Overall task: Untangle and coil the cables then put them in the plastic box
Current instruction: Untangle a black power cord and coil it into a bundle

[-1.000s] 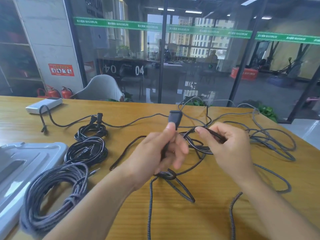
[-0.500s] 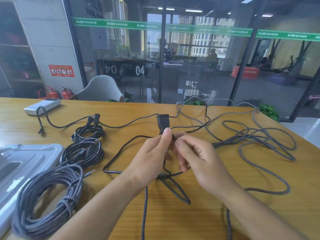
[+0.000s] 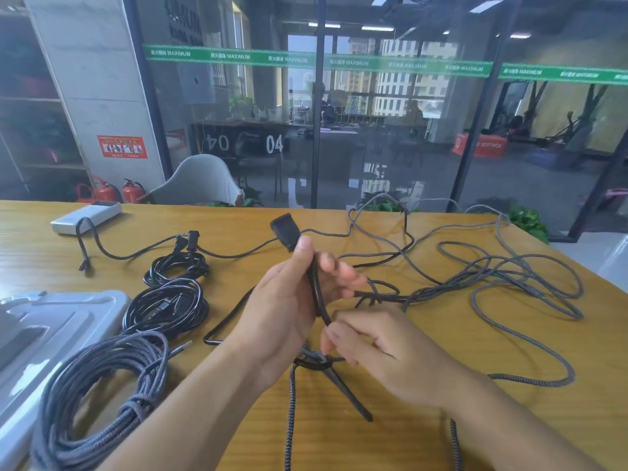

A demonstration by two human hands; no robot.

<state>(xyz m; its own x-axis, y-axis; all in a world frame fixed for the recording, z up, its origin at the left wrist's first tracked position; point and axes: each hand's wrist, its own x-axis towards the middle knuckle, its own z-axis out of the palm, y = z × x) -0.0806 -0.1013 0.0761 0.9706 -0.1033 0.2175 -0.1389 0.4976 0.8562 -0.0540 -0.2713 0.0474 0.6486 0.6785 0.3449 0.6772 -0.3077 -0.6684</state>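
Left hand [image 3: 285, 307] grips black cable [image 3: 314, 287] mid-frame, plug [image 3: 285, 231] up. Right hand [image 3: 384, 351] fingers [image 3: 334, 336] pinch it lower down, above knot. Coiled cables [image 3: 166, 307] & plastic box [image 3: 40, 328] sit on counter [image 3: 424, 419], lower left of frame.

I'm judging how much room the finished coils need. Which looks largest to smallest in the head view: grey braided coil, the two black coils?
1. Grey braided coil, though nearest the camera.
2. Nearer black coil.
3. Farther black coil.
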